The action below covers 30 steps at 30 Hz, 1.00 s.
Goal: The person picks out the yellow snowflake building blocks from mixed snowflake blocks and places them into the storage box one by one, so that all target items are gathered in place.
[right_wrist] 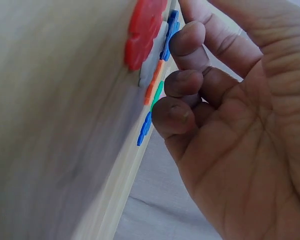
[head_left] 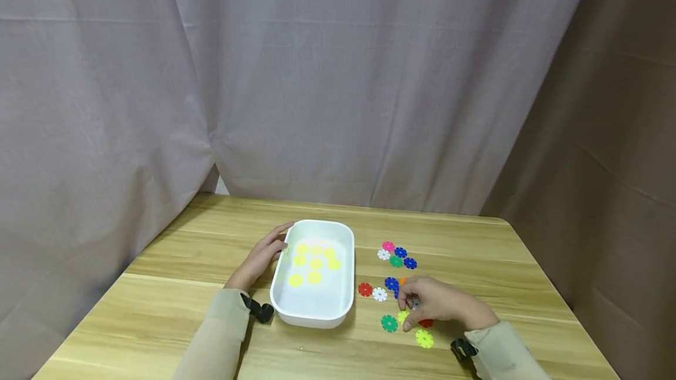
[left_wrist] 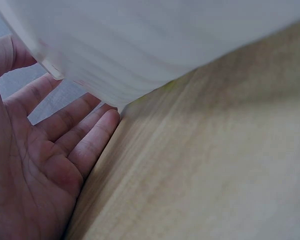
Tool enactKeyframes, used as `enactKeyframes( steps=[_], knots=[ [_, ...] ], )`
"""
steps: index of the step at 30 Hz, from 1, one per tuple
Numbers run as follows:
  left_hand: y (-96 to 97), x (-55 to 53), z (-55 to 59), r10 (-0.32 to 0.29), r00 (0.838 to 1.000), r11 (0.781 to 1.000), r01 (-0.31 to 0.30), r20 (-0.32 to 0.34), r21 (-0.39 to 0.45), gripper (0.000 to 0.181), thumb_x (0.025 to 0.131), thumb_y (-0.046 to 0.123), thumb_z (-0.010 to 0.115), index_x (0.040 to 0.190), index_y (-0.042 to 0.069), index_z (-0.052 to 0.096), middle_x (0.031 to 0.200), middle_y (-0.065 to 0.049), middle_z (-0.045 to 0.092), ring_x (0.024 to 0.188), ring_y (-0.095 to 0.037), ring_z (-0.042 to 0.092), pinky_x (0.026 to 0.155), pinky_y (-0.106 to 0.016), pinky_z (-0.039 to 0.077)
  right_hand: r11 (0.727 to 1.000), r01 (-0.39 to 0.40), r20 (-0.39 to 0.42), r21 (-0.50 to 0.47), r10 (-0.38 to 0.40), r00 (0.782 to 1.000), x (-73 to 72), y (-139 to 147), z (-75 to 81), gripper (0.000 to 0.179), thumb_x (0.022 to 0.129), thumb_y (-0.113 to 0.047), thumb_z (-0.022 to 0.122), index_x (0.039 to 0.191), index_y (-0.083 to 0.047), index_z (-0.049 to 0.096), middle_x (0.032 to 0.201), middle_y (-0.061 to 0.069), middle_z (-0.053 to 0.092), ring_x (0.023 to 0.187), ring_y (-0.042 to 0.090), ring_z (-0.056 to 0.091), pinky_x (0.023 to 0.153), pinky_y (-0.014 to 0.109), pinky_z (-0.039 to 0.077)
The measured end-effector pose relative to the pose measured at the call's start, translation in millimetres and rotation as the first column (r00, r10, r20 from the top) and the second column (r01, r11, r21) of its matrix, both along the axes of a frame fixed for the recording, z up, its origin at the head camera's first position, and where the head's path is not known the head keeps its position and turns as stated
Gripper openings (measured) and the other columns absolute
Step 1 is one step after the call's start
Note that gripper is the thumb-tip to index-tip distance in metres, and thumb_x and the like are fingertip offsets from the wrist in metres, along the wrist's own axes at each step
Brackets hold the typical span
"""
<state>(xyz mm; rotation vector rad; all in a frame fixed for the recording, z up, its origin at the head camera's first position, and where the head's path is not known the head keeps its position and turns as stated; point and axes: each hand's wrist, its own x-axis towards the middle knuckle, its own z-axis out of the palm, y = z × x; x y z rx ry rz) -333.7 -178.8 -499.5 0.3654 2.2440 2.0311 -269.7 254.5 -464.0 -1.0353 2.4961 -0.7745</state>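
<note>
My left hand (head_left: 260,260) is at the left side of a white plastic tub (head_left: 313,309). In the left wrist view, fairly straight fingers touch the tub's outer wall (left_wrist: 135,55), with the thumb at the rim. Several yellow snowflake discs (head_left: 315,263) lie flat inside. Right of the tub, my right hand (head_left: 440,301) reaches down over loose discs, its fingers bent and the thumb apart from them. A yellow disc (head_left: 403,316) lies by the thumb, partly covered. A red disc (right_wrist: 144,35) appears beside the fingers in the right wrist view. Nothing shows gripped there.
Another yellow disc (head_left: 424,339) and a green disc (head_left: 389,323) lie near the right hand. A red disc (head_left: 365,289) and white disc (head_left: 379,294) are closer to the tub. Farther back is a group with a pink disc (head_left: 388,246). Grey curtain (head_left: 369,104) borders the wooden table (head_left: 174,292).
</note>
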Motion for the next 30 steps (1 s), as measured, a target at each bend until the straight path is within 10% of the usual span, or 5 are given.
enactKeyframes(
  steps=[30],
  knots=[
    [-0.7,0.3,0.7,0.001,1.0,1.0,-0.001,-0.001,-0.021,0.052,0.1,0.018,0.053,0.151,0.026,0.047,0.145,-0.018,0.05,0.124,-0.031,0.058,0.099,-0.035,0.051,0.998,-0.008,0.027,-0.059,0.009,1.0,3.1,9,1.2,0.027,0.079,-0.024,0.087,0.095,-0.018,0.067,0.087,0.001,0.06,0.078,0.012,0.053,0.066,0.023,0.048]
  ],
)
